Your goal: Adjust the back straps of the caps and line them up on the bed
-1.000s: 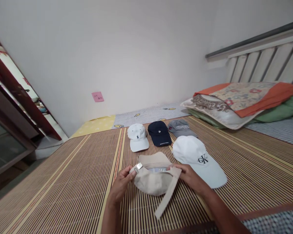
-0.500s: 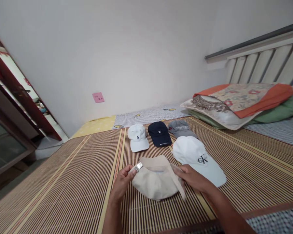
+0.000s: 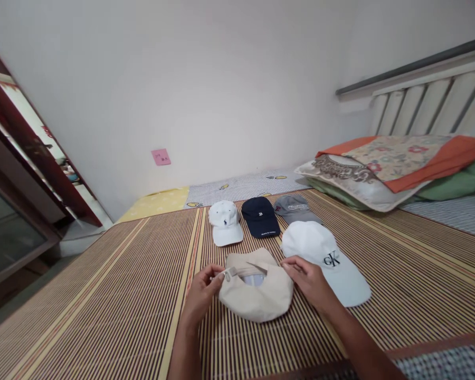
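A beige baseball cap (image 3: 257,301) rests on the striped mat, its back opening facing up and toward me. My left hand (image 3: 201,290) pinches its left edge beside a metal strap buckle (image 3: 228,274). On the other side, my right hand (image 3: 305,277) has thumb and fingers closed at the cap's right edge. The cap's loose strap (image 3: 257,268) points inward over the opening. Just right of my right hand lies a white cap with black CK letters (image 3: 312,245). Behind the beige cap sit a small white cap (image 3: 225,221), a navy cap (image 3: 260,216) and a grey cap (image 3: 295,208).
The striped bamboo mat (image 3: 122,285) covers the bed. Pillows with an orange-edged floral cover (image 3: 404,158) are piled at the right by a white slatted headboard (image 3: 431,103). A pink note (image 3: 160,157) is on the wall. A doorway opens at far left.
The loose strap, which hung outside over the cap's right side, now lies inward across the opening. My right hand has shifted slightly up and its grip is at the cap's right edge.
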